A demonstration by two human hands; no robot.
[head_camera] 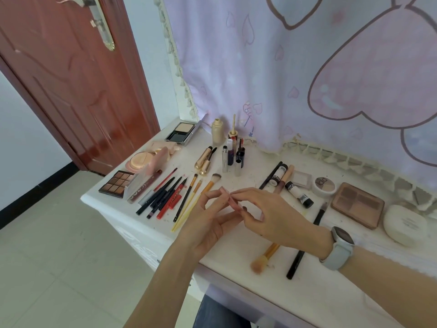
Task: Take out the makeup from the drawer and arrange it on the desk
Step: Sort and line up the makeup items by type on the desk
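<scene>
Hidden, cropped and unreadable parts

Our right hand [267,215] covers the middle of the gold-handled brush [264,255] and part of the black brush [305,242]; our left hand [208,221] hides the near ends of the yellow brushes [189,209]. The pink stick [233,201] we pinch is mostly concealed by fingers. The door [71,79] and curtain [307,67] run off frame. Labels on the small tubes [298,194] are too small to read.

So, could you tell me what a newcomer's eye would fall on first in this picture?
Probably the two hands at centre: the left hand and right hand together pinch a small pink stick above the white desk. Next, the fan of pencils and brushes to their left, and the brown palette at the right.
</scene>
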